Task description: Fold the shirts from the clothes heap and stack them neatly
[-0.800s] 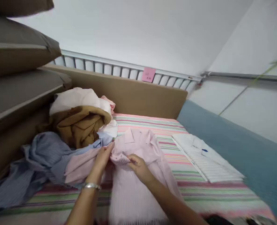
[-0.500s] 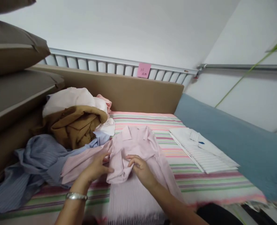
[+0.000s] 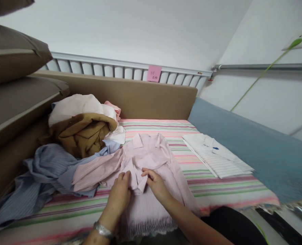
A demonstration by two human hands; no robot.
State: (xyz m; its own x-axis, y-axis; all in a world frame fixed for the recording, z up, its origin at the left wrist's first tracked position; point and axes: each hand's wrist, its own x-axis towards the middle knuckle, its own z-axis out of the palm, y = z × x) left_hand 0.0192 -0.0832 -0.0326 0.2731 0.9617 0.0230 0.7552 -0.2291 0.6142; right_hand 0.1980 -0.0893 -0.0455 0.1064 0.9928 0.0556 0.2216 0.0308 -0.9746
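Note:
A pale pink pleated shirt [image 3: 151,160] lies in front of me, its collar pointing away and its fringed hem near the bed's front edge. One sleeve is spread to the left, over the blue clothes. A cuff [image 3: 137,178] is bunched up on the shirt's middle. My left hand [image 3: 120,192], with a silver bracelet at the wrist, is closed on the left side of this cuff; its fingertips are partly hidden. Thumb and forefinger of my right hand [image 3: 153,182] pinch the cuff's right edge.
To the left sits a heap with blue striped clothing [image 3: 48,166], a brown garment [image 3: 86,132] and a white one [image 3: 76,107]. On the right a folded white shirt [image 3: 214,156] lies on the striped sheet [image 3: 161,124]. Brown cushions [image 3: 15,95] rise at the left edge.
My left hand has moved right and closed on the cuff, which was wider and flatter before. The right hand stays on the cuff's right edge. The view has shifted slightly.

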